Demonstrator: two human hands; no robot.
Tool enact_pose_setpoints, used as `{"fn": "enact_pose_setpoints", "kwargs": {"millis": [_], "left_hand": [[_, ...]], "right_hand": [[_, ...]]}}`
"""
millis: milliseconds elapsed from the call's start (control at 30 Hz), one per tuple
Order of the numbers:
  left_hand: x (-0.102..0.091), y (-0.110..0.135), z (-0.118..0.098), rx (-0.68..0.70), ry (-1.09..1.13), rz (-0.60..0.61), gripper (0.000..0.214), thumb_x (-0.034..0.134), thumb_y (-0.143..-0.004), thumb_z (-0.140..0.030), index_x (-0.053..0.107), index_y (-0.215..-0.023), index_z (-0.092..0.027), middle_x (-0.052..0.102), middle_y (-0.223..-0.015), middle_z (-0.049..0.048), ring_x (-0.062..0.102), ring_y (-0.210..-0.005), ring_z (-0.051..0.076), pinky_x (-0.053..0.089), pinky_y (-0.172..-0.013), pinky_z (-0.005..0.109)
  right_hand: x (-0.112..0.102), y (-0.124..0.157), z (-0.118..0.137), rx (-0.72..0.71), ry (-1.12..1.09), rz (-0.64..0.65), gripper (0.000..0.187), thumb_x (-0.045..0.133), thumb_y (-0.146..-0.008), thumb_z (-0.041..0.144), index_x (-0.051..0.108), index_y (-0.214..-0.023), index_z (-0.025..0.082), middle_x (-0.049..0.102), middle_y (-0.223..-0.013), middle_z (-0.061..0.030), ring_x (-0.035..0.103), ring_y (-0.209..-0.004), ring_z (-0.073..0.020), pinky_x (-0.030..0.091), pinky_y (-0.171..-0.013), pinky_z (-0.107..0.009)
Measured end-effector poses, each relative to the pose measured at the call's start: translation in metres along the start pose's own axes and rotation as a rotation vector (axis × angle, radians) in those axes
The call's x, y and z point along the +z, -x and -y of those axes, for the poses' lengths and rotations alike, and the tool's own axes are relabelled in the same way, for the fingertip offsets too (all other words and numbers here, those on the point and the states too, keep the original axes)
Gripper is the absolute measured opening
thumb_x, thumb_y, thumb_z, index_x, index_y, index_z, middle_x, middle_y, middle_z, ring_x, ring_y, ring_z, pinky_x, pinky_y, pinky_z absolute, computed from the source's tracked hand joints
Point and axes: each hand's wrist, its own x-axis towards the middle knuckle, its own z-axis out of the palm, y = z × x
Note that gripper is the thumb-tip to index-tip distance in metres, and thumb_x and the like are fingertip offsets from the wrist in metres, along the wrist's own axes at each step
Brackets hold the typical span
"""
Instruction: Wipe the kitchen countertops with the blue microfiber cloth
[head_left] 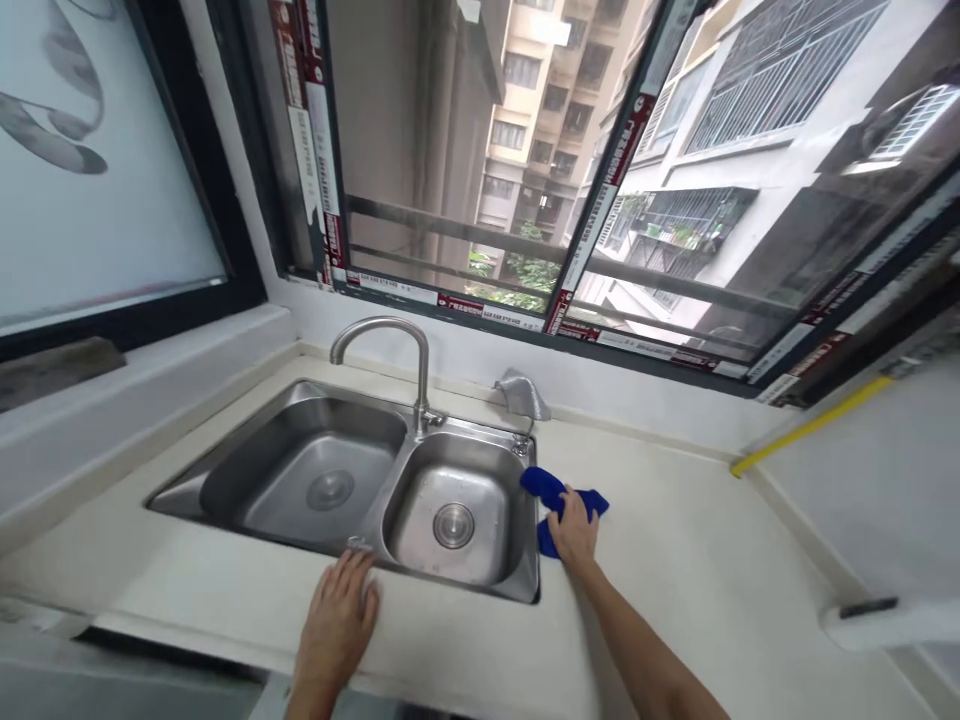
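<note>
My right hand (576, 530) grips a crumpled blue cloth (546, 486) against the pale countertop (652, 560), just beyond the sink's right edge. Part of the cloth overlaps that metal rim. My left hand (339, 612) lies flat at the front of the counter, fingers stretched out, its tips by the rim of the steel double-bowl sink (375, 512). Nothing is in it. Between the two bowls at the back rises a curved faucet (423, 370), its spout turned over the left bowl.
Behind the sink's right corner sits a grey wrapped item (523, 393) by a small metal fitting (520, 444). A yellow pipe (810, 425) runs along the right wall, and a white pipe (892, 622) lies lower right. Taped window frames (480, 305) stand behind the counter.
</note>
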Motion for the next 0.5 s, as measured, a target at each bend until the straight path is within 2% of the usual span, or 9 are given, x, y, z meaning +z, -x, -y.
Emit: {"fn": "enact_pose_setpoints", "kwargs": {"millis": [167, 267, 367, 500], "left_hand": [[0.002, -0.002, 0.001, 0.015, 0.035, -0.005, 0.045, 0.032, -0.105, -0.032, 0.058, -0.132, -0.008, 0.056, -0.143, 0.0185, 0.039, -0.145, 0.034, 0.035, -0.119, 0.054], [0.006, -0.004, 0.002, 0.030, 0.063, -0.043, 0.045, 0.032, -0.105, -0.034, 0.057, -0.133, -0.009, 0.060, -0.140, 0.0163, 0.042, -0.143, 0.034, 0.035, -0.117, 0.055], [0.008, -0.004, 0.001, 0.042, 0.074, -0.101, 0.046, 0.032, -0.104, -0.036, 0.057, -0.132, -0.010, 0.063, -0.136, 0.0147, 0.048, -0.137, 0.034, 0.036, -0.115, 0.055], [0.006, -0.005, -0.001, 0.069, 0.042, -0.138, 0.046, 0.034, -0.103, -0.036, 0.059, -0.131, -0.009, 0.063, -0.135, 0.0144, 0.050, -0.134, 0.034, 0.037, -0.112, 0.053]], "right_hand": [[-0.015, 0.026, 0.009, -0.045, 0.028, 0.062, 0.042, 0.065, -0.099, 0.042, 0.059, -0.134, 0.018, 0.059, -0.136, -0.0106, 0.061, -0.117, -0.0264, 0.055, -0.099, -0.049], [-0.026, 0.040, 0.014, -0.086, 0.051, 0.087, 0.044, 0.066, -0.098, 0.043, 0.059, -0.134, 0.019, 0.056, -0.141, -0.0114, 0.059, -0.123, -0.0281, 0.052, -0.103, -0.052], [-0.043, 0.069, 0.010, -0.157, 0.042, 0.129, 0.033, 0.062, -0.094, 0.040, 0.066, -0.122, 0.024, 0.058, -0.144, -0.0091, 0.059, -0.127, -0.0309, 0.052, -0.105, -0.053], [-0.065, 0.128, -0.015, -0.296, -0.020, 0.197, 0.021, 0.050, -0.089, 0.033, 0.068, -0.100, 0.031, 0.072, -0.127, -0.0024, 0.068, -0.117, -0.0308, 0.058, -0.099, -0.052]]}}
